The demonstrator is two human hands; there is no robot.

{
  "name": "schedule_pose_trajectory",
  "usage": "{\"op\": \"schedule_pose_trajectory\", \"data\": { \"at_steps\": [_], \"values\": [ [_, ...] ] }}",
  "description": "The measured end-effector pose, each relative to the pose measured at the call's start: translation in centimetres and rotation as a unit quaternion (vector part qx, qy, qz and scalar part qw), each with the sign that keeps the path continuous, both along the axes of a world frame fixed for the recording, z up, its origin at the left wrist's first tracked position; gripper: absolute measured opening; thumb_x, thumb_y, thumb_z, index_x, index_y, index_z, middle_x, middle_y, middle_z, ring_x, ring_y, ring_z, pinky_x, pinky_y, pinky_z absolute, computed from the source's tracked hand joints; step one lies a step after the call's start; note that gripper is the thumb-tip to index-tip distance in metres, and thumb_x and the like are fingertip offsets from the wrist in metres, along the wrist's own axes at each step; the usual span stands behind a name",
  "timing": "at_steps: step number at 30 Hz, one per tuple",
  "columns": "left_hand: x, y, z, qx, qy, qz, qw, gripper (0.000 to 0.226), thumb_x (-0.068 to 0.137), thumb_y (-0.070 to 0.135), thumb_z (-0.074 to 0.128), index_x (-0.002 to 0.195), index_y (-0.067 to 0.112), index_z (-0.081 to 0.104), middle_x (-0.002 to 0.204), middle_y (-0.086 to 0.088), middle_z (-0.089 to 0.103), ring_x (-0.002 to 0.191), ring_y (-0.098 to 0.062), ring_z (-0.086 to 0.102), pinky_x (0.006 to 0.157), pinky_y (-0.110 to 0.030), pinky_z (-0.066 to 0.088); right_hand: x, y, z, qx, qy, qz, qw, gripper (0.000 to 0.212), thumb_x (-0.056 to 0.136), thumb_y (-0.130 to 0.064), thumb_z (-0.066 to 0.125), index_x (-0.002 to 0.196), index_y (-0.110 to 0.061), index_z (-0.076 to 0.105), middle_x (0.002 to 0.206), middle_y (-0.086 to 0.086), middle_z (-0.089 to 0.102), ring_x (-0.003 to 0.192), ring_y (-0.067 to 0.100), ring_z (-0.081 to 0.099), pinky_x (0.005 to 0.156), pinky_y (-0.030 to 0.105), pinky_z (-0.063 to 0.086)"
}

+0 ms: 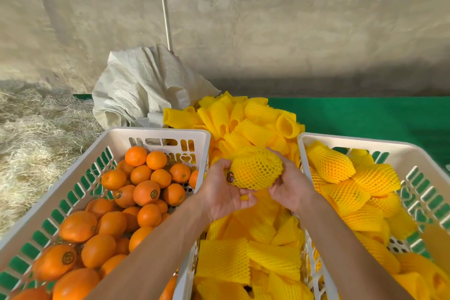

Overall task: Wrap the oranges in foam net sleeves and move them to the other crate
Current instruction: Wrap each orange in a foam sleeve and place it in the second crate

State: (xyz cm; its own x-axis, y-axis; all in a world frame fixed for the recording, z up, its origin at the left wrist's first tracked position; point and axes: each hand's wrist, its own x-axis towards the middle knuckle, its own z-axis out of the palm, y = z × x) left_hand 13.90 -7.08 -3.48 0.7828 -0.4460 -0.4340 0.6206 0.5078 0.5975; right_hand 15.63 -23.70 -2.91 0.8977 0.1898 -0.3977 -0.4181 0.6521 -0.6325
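Both forearms reach forward between the two crates. The left hand (pixel 220 189), palm up with fingers curled, cups the netted orange (pixel 255 169) from below-left; the right hand (pixel 291 184) grips its right side. The orange is held above the loose foam sleeves (pixel 243 258).

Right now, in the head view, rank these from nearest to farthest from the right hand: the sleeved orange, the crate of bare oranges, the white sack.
1. Sleeved orange: held in the right hand.
2. Crate of bare oranges: to the left, beyond the left hand.
3. White sack: behind that crate, by the wall.
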Motion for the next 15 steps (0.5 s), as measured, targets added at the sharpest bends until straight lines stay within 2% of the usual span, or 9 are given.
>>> {"op": "schedule_pose_trajectory", "data": {
  "at_steps": [2, 3, 4, 7, 10, 11, 13, 15],
  "values": [
    [0.1, 0.1, 0.0, 0.004, -0.008, 0.004, 1.0, 0.046, 0.098, 0.043, 0.04, 0.115, 0.004, 0.058, 0.09, -0.017, 0.066, 0.067, -0.024, 0.061, 0.062, -0.034, 0.049, 0.3, 0.2, -0.5, -0.046, -0.003, -0.017, 0.999, 0.042, 0.079, -0.029, 0.077, 0.115, -0.009, 0.069, 0.107, 0.012, 0.077, 0.092, 0.022, 0.075, 0.079, 0.036, 0.061],
    [0.2, 0.2, -0.1, 0.005, -0.013, 0.002, 1.0, 0.047, 0.098, 0.043, 0.04, 0.119, 0.005, 0.058, 0.096, -0.017, 0.065, 0.073, -0.024, 0.062, 0.063, -0.035, 0.049, 0.4, 0.3, -0.8, -0.072, 0.001, -0.033, 0.997, 0.038, 0.083, -0.029, 0.077, 0.114, -0.011, 0.068, 0.108, 0.012, 0.077, 0.098, 0.024, 0.073, 0.082, 0.039, 0.06],
    [0.2, 0.3, -0.1, 0.004, -0.018, -0.001, 1.0, 0.047, 0.098, 0.043, 0.04, 0.122, 0.006, 0.057, 0.101, -0.018, 0.064, 0.076, -0.025, 0.062, 0.064, -0.036, 0.049, 0.5, 0.3, -1.0, -0.107, 0.002, -0.053, 0.993, 0.031, 0.087, -0.03, 0.075, 0.112, -0.012, 0.067, 0.105, 0.01, 0.077, 0.1, 0.025, 0.072, 0.078, 0.039, 0.061],
    [0.0, 0.2, 0.1, -0.002, -0.028, -0.009, 1.0, 0.046, 0.097, 0.043, 0.041, 0.124, 0.008, 0.054, 0.101, -0.016, 0.064, 0.075, -0.024, 0.062, 0.061, -0.033, 0.048, 0.7, 0.2, -1.5, -0.26, -0.029, -0.082, 0.962, 0.021, 0.096, -0.035, 0.067, 0.098, -0.014, 0.07, 0.083, 0.004, 0.077, 0.087, 0.021, 0.072, 0.059, 0.031, 0.057],
    [0.0, 0.4, 0.4, -0.047, -0.039, 0.002, 0.998, 0.047, 0.101, 0.046, 0.045, 0.128, 0.008, 0.057, 0.107, -0.015, 0.067, 0.079, -0.023, 0.062, 0.063, -0.03, 0.05, 0.3, 0.9, -1.9, -0.399, -0.087, -0.019, 0.913, 0.023, 0.103, -0.025, 0.056, 0.111, -0.007, 0.067, 0.079, 0.005, 0.073, 0.066, 0.014, 0.07, 0.051, 0.028, 0.057],
    [0.2, 0.6, 0.5, -0.058, -0.046, 0.015, 0.997, 0.049, 0.102, 0.048, 0.048, 0.13, 0.01, 0.059, 0.112, -0.015, 0.068, 0.082, -0.022, 0.063, 0.065, -0.029, 0.051, 0.2, 1.1, -2.1, -0.416, -0.099, -0.007, 0.904, 0.023, 0.103, -0.023, 0.056, 0.116, -0.005, 0.064, 0.084, 0.006, 0.073, 0.065, 0.015, 0.07, 0.052, 0.029, 0.058],
    [0.5, 0.9, 0.8, -0.043, -0.049, 0.062, 0.996, 0.052, 0.099, 0.051, 0.058, 0.137, 0.015, 0.062, 0.123, -0.012, 0.067, 0.093, -0.022, 0.063, 0.067, -0.029, 0.052, 0.1, 1.3, -2.2, -0.416, -0.136, -0.037, 0.898, 0.028, 0.104, -0.027, 0.056, 0.125, -0.009, 0.059, 0.104, 0.009, 0.072, 0.08, 0.018, 0.072, 0.062, 0.033, 0.061],
    [0.7, 1.1, 0.7, -0.006, -0.045, 0.118, 0.992, 0.052, 0.095, 0.047, 0.068, 0.138, 0.02, 0.063, 0.133, -0.009, 0.065, 0.106, -0.024, 0.06, 0.065, -0.027, 0.053, 0.0, 1.3, -1.9, -0.399, -0.2, -0.087, 0.891, 0.031, 0.106, -0.039, 0.048, 0.13, -0.021, 0.057, 0.121, 0.001, 0.066, 0.096, 0.016, 0.071, 0.07, 0.032, 0.062]
  ]
}}
